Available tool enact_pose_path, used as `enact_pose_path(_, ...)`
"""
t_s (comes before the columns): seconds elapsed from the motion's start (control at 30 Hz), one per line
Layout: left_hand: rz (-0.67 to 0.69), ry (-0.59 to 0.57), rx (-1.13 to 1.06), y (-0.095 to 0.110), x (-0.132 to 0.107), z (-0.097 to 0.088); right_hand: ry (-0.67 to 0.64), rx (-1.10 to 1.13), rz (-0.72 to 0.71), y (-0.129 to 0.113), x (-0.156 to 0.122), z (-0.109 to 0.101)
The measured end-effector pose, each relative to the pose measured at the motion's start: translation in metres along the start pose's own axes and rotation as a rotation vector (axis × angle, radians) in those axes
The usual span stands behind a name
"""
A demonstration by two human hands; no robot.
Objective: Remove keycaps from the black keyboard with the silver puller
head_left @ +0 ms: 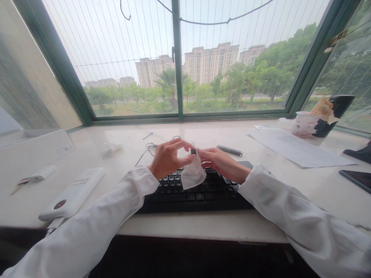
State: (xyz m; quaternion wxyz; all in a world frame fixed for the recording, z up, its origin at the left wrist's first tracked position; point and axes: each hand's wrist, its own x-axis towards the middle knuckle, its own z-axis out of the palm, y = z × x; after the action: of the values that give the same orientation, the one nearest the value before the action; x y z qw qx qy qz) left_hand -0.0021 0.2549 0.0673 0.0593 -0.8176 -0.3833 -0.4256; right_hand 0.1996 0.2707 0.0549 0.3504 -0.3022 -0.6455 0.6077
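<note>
Pinching a black keycap [193, 151] between the clamped fingers [181, 143] of our left hand [168, 160], we press a white tissue [193, 173] to it with our right hand [220, 164], fingers together, above the keyboard [197, 197].

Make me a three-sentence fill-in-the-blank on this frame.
1. The left hand pinches a small black ____ above the keyboard.
2. A white tissue hangs below the fingers, and a pen lies just beyond the ____ hand.
3. A paper sheet lies to the ____ of the keyboard.

Answers: keycap; right; right.
</note>
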Motion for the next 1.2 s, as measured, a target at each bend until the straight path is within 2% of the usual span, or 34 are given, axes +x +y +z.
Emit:
enact_pose_path(0.33,0.004,0.041,0.040,-0.001,-0.001,0.002,0.099,-0.069,-0.157,-0.001,-0.002,0.001)
enact_pose_path(0.47,0.007,0.046,0.054,-0.003,-0.002,0.004,0.144,-0.075,-0.160,-0.001,-0.002,0.001)
enact_pose_path(0.6,0.001,0.046,0.036,-0.001,-0.002,0.003,0.125,-0.068,-0.161,-0.004,-0.004,0.002)
enact_pose_path(0.7,-0.054,0.050,-0.033,0.001,-0.001,0.003,0.147,-0.072,-0.178,-0.006,-0.005,0.004)
enact_pose_path(0.77,-0.157,0.055,-0.148,0.002,0.002,0.002,0.206,-0.112,-0.216,-0.007,-0.005,0.005)
enact_pose_path(0.83,-0.286,0.016,-0.316,0.004,0.005,0.000,0.267,-0.169,-0.275,-0.007,-0.004,0.006)
enact_pose_path(0.93,-0.433,-0.107,-0.517,0.007,0.010,-0.005,0.325,-0.238,-0.356,-0.005,-0.003,0.008)
enact_pose_path(1.07,-0.516,-0.212,-0.640,0.006,0.012,-0.005,0.352,-0.276,-0.412,-0.003,-0.004,0.009)
enact_pose_path(1.2,-0.572,-0.325,-0.816,-0.001,0.010,0.000,0.383,-0.410,-0.456,-0.004,-0.005,0.010)
